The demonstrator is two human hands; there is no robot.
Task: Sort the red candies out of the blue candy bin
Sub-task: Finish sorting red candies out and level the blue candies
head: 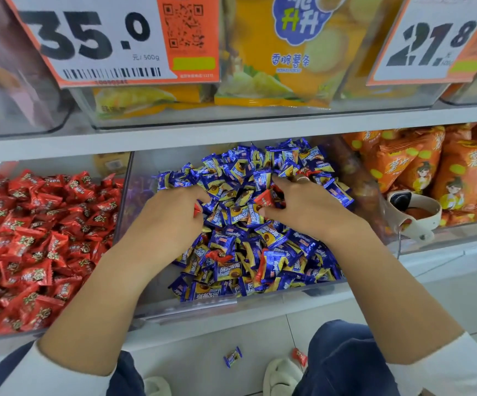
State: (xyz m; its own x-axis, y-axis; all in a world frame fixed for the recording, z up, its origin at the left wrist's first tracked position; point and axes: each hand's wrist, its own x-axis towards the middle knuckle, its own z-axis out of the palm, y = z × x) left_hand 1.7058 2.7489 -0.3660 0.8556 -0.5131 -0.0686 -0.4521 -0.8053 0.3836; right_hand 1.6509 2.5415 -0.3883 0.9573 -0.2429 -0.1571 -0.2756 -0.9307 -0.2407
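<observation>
A clear bin (231, 305) in the middle of the lower shelf is heaped with blue candies (263, 252). Both my hands are in it. My left hand (171, 215) is curled, and a bit of red wrapper (196, 210) shows at its fingertips. My right hand (303, 205) pinches a red candy (264, 199) between thumb and fingers. Two more red candies (217, 255) lie among the blue ones near the front, one of them a red candy (260, 271) standing on edge. The bin to the left holds red candies (37, 244).
Orange snack bags (443, 172) fill the bin to the right, with a white scoop (414, 212) at its front. A blue candy (233, 357) and a red candy (300, 357) lie on the floor by my slippers. Price cards and yellow bags sit on the upper shelf.
</observation>
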